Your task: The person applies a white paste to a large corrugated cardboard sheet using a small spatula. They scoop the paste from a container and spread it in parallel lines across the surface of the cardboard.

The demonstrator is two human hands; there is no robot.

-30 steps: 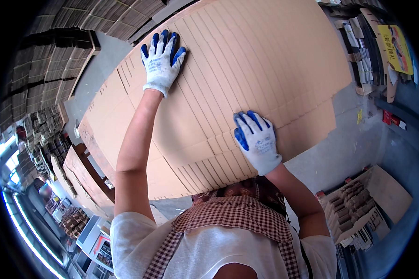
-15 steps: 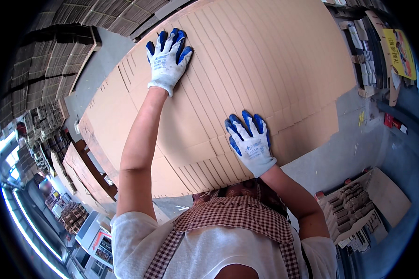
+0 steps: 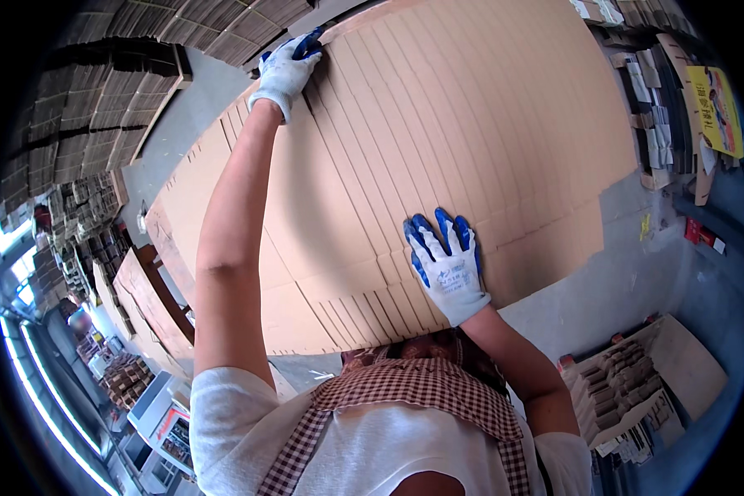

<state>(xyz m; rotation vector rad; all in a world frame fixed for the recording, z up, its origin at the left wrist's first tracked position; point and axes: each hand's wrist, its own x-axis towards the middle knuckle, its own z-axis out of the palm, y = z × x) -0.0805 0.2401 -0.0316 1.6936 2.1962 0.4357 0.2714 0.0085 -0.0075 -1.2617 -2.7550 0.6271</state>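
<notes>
Large brown corrugated cardboard sheets (image 3: 438,107), with many parallel lines across them and short slits along the near and left edges, lie flat before me. My left hand (image 3: 288,70), in a white glove with blue coated fingers, reaches out to their far left edge. Its fingers extend along that edge, partly bunched, with the thumb apart. In a matching glove, my right hand (image 3: 448,266) rests palm down on the near part of the cardboard. Its fingers are stretched and spread.
Stacks of bundled cardboard (image 3: 99,107) stand at the far left. At right are a shelf of flattened boxes (image 3: 657,107) and a yellow printed sheet (image 3: 717,110). An open carton (image 3: 628,372) holding folded cardboard pieces sits on the floor at lower right.
My left hand has slid away from me to the far edge, its fingers now less spread. The right hand has stayed nearly in place on the cardboard.
</notes>
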